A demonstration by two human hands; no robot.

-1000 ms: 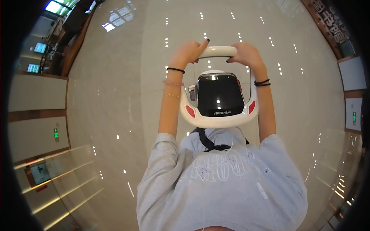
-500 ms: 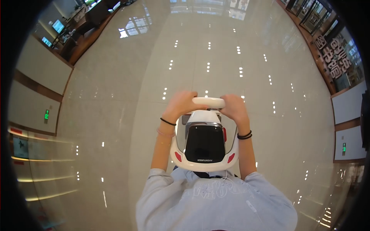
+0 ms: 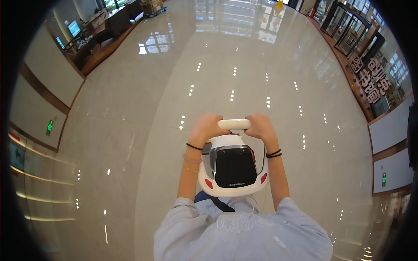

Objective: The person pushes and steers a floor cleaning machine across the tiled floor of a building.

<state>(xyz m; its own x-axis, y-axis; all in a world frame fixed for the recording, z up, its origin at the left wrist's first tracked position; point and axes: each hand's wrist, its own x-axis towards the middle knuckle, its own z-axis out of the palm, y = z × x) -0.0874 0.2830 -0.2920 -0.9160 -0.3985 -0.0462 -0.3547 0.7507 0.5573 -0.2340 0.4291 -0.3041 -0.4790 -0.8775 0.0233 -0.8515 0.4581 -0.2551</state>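
Both hands grip a curved white handlebar [image 3: 234,125] at the front of a white ride-on vehicle [image 3: 234,191]. My left hand [image 3: 208,128] wraps around its left end, and my right hand [image 3: 260,127] around its right end. Behind the bar, nearer my body, lies a glossy black panel [image 3: 236,167] with small lettering along its lower edge. Red lights sit on both rear corners of the white body. Dark bands circle both wrists. My light blue shirt covers the lower part of the view, and the vehicle's underside is hidden.
Shiny tiled floor [image 3: 117,117] spreads around the vehicle. A counter with a monitor [image 3: 74,28] stands far left. Along the right are a glass revolving door [image 3: 348,32], large raised characters [image 3: 370,80] and white wall panels. A yellow object [image 3: 279,5] stands far ahead.
The view has tilted up slightly, so more of the far hall shows. The floor reflections have slid downward and the vehicle sits a little lower in view. Both hands keep their grip.
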